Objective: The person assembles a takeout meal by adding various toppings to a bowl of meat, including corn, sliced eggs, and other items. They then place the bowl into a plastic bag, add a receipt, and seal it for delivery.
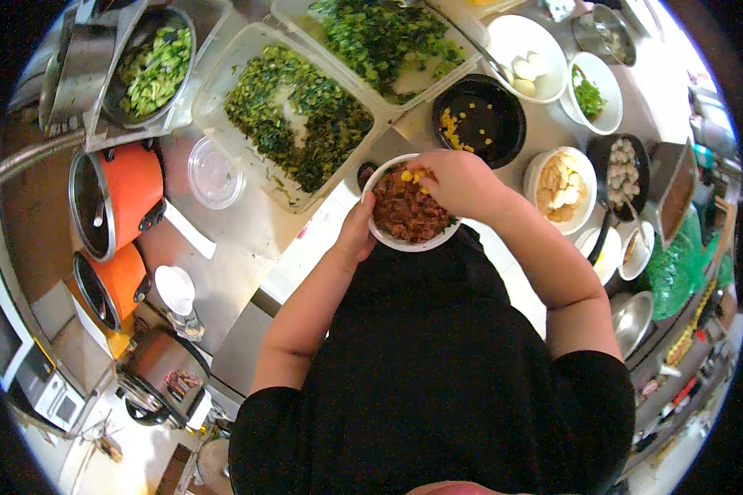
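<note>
In front of my body, my left hand (357, 232) is closed on the side of a white bowl (413, 247). Brown chunks that look like cooked meat (404, 216) fill it, with a bit of green at the right edge. My right hand (464, 186) reaches over the bowl's far side with its fingers pinched together. Yellow corn kernels (408, 176) show at its fingertips, just over the meat; some may be resting on it. A black bowl (495, 128) beyond my right hand has scattered corn in it.
Two clear tubs of chopped greens (252, 103) (380, 37) stand ahead. To the right are bowls of white eggs (527, 68), chopped green herbs (588, 97) and pale slices (561, 190), plus a black pan (623, 169). Orange pots (128, 198) and a clear lid (215, 173) sit left.
</note>
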### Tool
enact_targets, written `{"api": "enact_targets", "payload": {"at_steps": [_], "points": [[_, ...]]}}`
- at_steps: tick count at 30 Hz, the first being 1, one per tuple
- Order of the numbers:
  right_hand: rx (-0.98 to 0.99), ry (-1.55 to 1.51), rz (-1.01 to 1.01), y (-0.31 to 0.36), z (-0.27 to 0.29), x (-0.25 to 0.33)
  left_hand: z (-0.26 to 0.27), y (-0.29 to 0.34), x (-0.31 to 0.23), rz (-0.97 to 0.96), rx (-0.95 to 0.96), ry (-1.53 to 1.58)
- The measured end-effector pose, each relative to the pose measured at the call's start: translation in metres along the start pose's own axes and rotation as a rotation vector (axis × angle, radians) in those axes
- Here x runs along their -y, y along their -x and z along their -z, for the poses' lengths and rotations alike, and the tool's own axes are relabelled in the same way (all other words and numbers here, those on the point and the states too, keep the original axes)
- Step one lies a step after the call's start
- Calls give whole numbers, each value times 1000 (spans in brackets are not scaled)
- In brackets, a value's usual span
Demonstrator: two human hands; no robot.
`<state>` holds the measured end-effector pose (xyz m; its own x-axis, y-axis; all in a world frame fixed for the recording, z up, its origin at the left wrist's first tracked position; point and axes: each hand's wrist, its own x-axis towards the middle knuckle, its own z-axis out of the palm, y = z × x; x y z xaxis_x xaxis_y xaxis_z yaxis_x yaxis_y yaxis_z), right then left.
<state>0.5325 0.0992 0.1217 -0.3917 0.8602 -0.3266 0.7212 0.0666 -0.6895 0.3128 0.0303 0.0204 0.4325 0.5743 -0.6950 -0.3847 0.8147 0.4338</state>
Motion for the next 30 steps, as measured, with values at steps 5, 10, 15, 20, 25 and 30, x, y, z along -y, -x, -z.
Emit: {"api": "enact_targets", "payload": {"at_steps": [5,10,15,20,25,30], "points": [[-35,183,-25,12,1,29,0,11,2,-40,22,69],[-241,141,92,12,4,54,7,19,6,-82,30,128],[-270,301,225,25,10,93,-13,51,-20,-233,230,110],[-367,184,343,31,4,116,-6,78,-22,-280,140,192],[-346,-53,305,23,28,83,9,108,-28,-361,71,405],[-364,-75,48,4,16,45,49,121,-26,-510,-24,502]]}}
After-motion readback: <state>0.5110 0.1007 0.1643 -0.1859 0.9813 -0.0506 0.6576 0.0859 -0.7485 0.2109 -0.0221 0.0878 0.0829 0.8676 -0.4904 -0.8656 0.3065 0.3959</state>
